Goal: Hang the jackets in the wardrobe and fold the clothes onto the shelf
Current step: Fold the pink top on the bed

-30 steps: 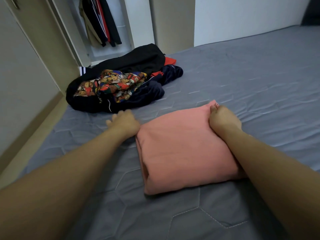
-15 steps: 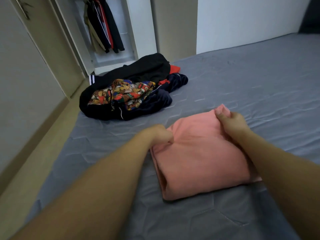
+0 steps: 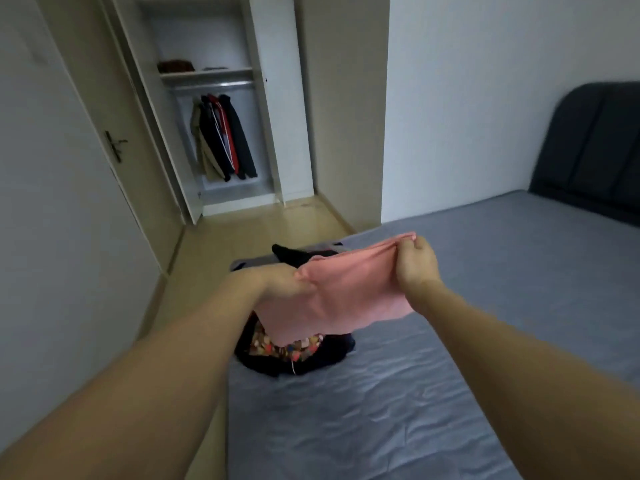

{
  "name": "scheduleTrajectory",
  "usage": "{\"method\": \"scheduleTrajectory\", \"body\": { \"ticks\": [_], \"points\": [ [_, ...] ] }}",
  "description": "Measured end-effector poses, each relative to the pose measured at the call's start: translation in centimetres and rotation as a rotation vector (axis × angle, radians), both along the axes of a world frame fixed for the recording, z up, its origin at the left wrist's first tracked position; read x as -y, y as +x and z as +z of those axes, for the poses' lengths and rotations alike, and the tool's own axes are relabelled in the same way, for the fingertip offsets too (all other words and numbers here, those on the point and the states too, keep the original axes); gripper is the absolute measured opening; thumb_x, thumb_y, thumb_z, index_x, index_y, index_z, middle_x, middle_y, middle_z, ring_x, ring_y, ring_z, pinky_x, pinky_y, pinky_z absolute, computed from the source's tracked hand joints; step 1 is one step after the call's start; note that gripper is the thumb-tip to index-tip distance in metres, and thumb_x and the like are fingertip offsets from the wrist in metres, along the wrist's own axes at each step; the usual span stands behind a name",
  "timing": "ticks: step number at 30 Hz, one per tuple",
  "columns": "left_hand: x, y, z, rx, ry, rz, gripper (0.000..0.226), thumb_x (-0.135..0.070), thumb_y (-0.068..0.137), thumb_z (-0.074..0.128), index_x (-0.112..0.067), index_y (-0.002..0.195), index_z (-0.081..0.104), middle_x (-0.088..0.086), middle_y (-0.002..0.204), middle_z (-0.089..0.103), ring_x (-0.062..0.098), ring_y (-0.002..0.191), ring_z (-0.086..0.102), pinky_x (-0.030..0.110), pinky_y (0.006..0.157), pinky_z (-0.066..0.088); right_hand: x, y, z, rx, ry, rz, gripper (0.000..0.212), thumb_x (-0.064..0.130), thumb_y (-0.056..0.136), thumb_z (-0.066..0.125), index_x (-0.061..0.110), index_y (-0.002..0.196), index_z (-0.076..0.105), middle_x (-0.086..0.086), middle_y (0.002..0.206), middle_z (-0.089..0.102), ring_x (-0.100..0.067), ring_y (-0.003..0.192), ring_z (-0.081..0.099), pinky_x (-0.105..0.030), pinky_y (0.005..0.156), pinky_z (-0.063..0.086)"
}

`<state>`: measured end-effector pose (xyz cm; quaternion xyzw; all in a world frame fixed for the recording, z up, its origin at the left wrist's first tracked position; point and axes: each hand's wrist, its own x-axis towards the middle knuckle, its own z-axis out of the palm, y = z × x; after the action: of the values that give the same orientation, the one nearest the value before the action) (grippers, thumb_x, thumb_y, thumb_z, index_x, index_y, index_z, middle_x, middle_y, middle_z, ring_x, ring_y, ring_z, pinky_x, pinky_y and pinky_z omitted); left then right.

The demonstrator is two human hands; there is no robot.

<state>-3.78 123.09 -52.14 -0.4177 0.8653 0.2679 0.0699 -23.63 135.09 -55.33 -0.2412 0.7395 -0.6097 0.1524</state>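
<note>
A folded pink garment (image 3: 343, 299) hangs in the air above the bed, held at both ends. My left hand (image 3: 280, 282) grips its left edge and my right hand (image 3: 415, 261) pinches its upper right corner. Under it a pile of dark clothes with a colourful patterned piece (image 3: 294, 355) lies at the bed's corner, partly hidden by the pink cloth. Across the room the open wardrobe (image 3: 207, 109) shows several jackets (image 3: 225, 136) hanging from the rail and a shelf (image 3: 207, 72) above it with a brownish folded item on its left end.
The grey mattress (image 3: 450, 341) fills the right and lower view, with a dark headboard (image 3: 595, 147) at the far right. A strip of beige floor (image 3: 249, 233) runs from the bed to the wardrobe. A door with a handle (image 3: 116, 147) stands on the left.
Both hands have lifted the folded pink garment off the mattress and the view has risen toward the wardrobe. The clothes pile now lies beneath the garment.
</note>
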Motion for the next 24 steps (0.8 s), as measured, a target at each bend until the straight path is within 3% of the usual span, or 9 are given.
{"method": "scheduleTrajectory", "body": {
  "ticks": [2,3,6,8,10,14,17,20,24],
  "points": [
    [0.1,1.9,9.6,-0.06,-0.148,-0.009,0.034,-0.044,0.098,0.05,-0.022,0.121,0.062,0.003,0.123,0.06,0.021,0.105,0.056,0.031,0.089,0.042,-0.1,2.3,9.6,-0.021,-0.036,-0.049,0.045,0.031,0.097,0.023,0.008,0.107,0.061,-0.014,0.115,0.06,-0.033,0.106,0.053,-0.042,0.097,0.041],
    [-0.3,3.3,15.1,-0.061,-0.217,0.013,0.024,-0.038,0.099,0.049,-0.021,0.109,0.064,0.002,0.115,0.062,0.018,0.096,0.057,0.029,0.079,0.042,-0.3,3.9,15.2,-0.024,-0.039,-0.052,0.044,0.032,0.094,0.022,0.012,0.092,0.061,-0.012,0.104,0.06,-0.033,0.098,0.052,-0.043,0.093,0.041],
    [-1.5,7.2,28.6,0.018,-0.419,0.093,0.014,-0.017,0.091,0.047,-0.019,0.089,0.061,0.003,0.095,0.062,0.019,0.082,0.056,0.029,0.063,0.039,-0.9,8.7,29.2,-0.127,-0.068,-0.051,0.036,0.041,0.085,0.024,0.021,0.062,0.042,0.001,0.068,0.048,-0.023,0.068,0.043,-0.036,0.065,0.034],
    [-2.3,10.1,35.4,0.044,-0.497,0.137,0.014,-0.01,0.084,0.049,-0.019,0.077,0.056,0.004,0.085,0.06,0.02,0.074,0.055,0.03,0.056,0.038,-1.3,12.1,35.8,-0.179,-0.091,-0.018,0.033,0.045,0.079,0.027,0.022,0.059,0.039,0.004,0.061,0.043,-0.016,0.058,0.039,-0.033,0.054,0.029],
    [-2.8,13.4,40.1,-0.008,-0.56,0.177,0.014,-0.009,0.079,0.049,-0.018,0.068,0.051,0.005,0.075,0.057,0.021,0.067,0.053,0.029,0.051,0.034,-1.3,15.3,40.1,-0.188,-0.095,-0.019,0.035,0.043,0.083,0.028,0.018,0.065,0.045,0.002,0.066,0.048,-0.02,0.064,0.044,-0.033,0.058,0.031],
    [-1.0,21.8,45.4,-0.153,-0.524,0.279,0.017,-0.018,0.08,0.045,-0.013,0.065,0.052,0.006,0.071,0.055,0.02,0.061,0.052,0.028,0.048,0.03,1.1,21.7,45.3,-0.21,-0.122,-0.047,0.046,0.046,0.093,0.029,0.01,0.096,0.059,-0.004,0.092,0.058,-0.026,0.086,0.052,-0.034,0.075,0.035],
    [1.6,28.3,48.0,-0.174,-0.503,0.274,0.029,-0.036,0.076,0.044,-0.011,0.072,0.059,0.005,0.076,0.058,0.02,0.066,0.054,0.028,0.053,0.036,4.2,26.6,47.7,-0.235,-0.168,-0.059,0.043,0.046,0.094,0.03,0.012,0.094,0.056,-0.004,0.093,0.057,-0.026,0.087,0.052,-0.034,0.075,0.035],
    [3.8,34.1,49.7,-0.128,-0.705,0.206,0.052,-0.064,0.071,0.026,-0.023,0.082,0.055,-0.004,0.082,0.056,0.018,0.079,0.056,0.033,0.068,0.039,7.2,31.3,49.8,-0.24,-0.214,-0.054,0.047,0.048,0.098,0.028,0.01,0.1,0.057,-0.003,0.098,0.058,-0.025,0.091,0.053,-0.034,0.078,0.035],
    [6.6,39.4,51.2,-0.121,-1.029,0.135,0.054,-0.056,0.084,0.016,-0.026,0.089,0.06,0.0,0.092,0.06,0.021,0.088,0.053,0.038,0.078,0.033,11.2,35.2,52.1,-0.291,-0.211,-0.014,0.053,0.049,0.101,0.026,0.007,0.115,0.056,-0.01,0.113,0.062,-0.03,0.107,0.056,-0.033,0.081,0.034]
  ]
}}
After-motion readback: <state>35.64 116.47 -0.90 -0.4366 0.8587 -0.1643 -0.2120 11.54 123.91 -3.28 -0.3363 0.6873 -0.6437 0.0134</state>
